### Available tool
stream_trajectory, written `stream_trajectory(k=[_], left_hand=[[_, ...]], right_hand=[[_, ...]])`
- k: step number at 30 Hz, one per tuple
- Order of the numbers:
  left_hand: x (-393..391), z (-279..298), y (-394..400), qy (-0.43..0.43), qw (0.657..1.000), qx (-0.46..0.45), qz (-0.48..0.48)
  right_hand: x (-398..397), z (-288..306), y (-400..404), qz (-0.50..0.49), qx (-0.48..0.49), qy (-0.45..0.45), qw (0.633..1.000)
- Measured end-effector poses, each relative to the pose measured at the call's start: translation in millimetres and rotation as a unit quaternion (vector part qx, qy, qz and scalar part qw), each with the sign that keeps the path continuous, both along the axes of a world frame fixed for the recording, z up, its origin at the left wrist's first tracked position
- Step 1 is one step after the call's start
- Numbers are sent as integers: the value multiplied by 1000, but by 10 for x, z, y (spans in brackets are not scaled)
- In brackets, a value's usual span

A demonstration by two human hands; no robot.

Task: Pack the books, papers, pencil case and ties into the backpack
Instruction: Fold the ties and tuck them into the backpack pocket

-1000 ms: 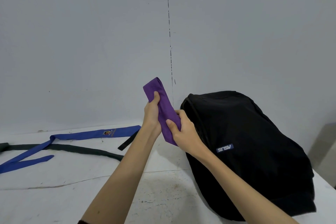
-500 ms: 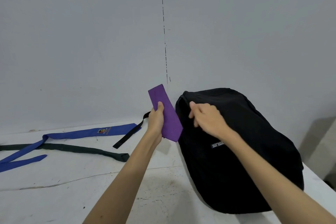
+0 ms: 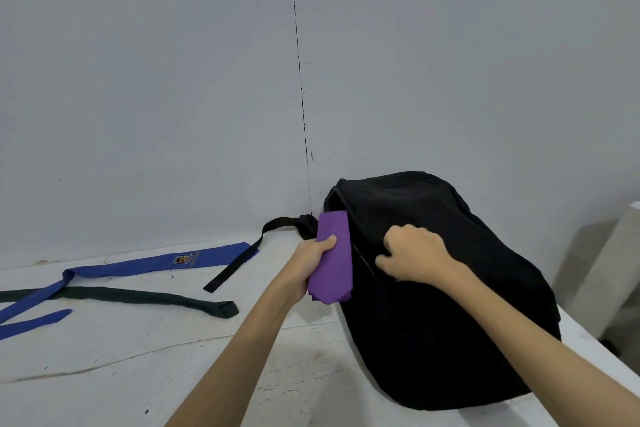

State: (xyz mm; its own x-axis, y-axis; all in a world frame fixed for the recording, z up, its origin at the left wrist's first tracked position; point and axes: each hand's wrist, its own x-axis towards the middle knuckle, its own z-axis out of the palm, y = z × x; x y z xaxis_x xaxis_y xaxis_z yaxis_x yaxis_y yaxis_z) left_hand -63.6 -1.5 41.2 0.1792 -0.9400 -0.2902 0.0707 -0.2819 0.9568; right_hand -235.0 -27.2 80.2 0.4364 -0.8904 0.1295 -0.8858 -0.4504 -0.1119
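Purple folded tie [image 3: 331, 262], gripped in the left hand [image 3: 311, 258], meets the mouth of the black backpack [image 3: 450, 288] as the right hand [image 3: 414, 255] grasps its fabric; blue tie [image 3: 145, 263] and dark green tie [image 3: 138, 298] remain unpacked along the worktop's [image 3: 121, 374] far left edge

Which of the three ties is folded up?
The purple tie, gripped in the left hand. The blue tie and dark green tie lie stretched out.

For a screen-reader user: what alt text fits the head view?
A left hand grips a folded purple tie at the opening of a black backpack, whose fabric the right hand grips. A blue tie and dark tie lie on the white table.
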Motion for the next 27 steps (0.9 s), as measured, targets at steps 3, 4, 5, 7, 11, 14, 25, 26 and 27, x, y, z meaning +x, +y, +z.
stream_trajectory(k=[3,4,5,7,11,14,25,26,27], left_hand=[[-19,71,-19,-32,998,10,-51],[-40,90,-46,-38,997,10,-60],[-71,112,-83,-45,997,8,-62],[-172,156,-177,-50,997,0,-51],[-419,216,-459,-27,999,-16,21],[-533,196,-657,-63,994,-41,83],[-633,-41,-550,-127,984,-128,1],[-579,-42,-524,-105,987,-118,-34],[-530,-50,-513,-91,988,-112,-56]], right_hand=[[-178,167,-99,-41,59,-172,983],[-228,194,-111,-39,75,-205,975],[-255,209,-104,-30,95,-230,968],[-249,196,-66,-2,135,-266,954],[-208,156,-49,37,153,-289,944],[-231,183,-59,51,163,-282,944],[-280,264,-151,67,182,-269,944],[-285,273,-154,67,186,-265,944],[-286,282,-158,68,190,-261,944]])
